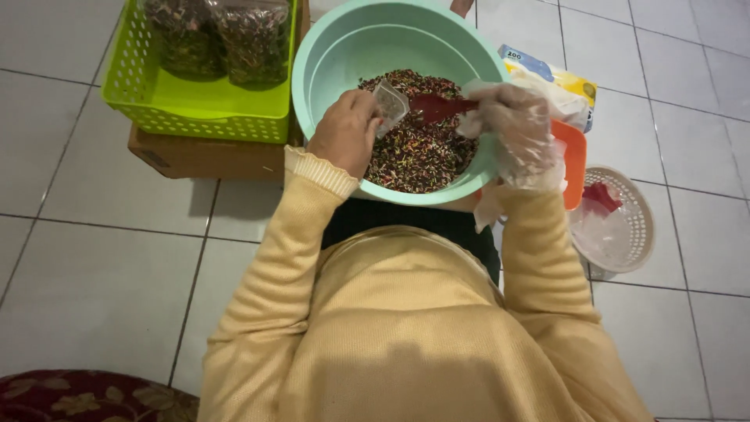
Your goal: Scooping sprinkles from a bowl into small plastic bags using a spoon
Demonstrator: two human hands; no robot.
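On pale floor tiles (pixel 94 258) stand teal bowl (pixel 328 55) and green basket (pixel 195 109).

We see the green basket (pixel 199 101) cut off at the top edge, the red spoon (pixel 437 106) handle hidden inside the gloved right hand (pixel 516 137), and the patterned cushion (pixel 94 397), perhaps, cropped below.

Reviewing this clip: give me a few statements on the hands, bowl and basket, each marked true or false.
1. The right hand wears a clear plastic glove. True.
2. The left hand holds a red spoon. False: it holds a small clear bag; the right holds the red spoon.
3. The teal bowl is empty. False: it holds a dark speckled mix.
4. The green basket holds filled bags. True.
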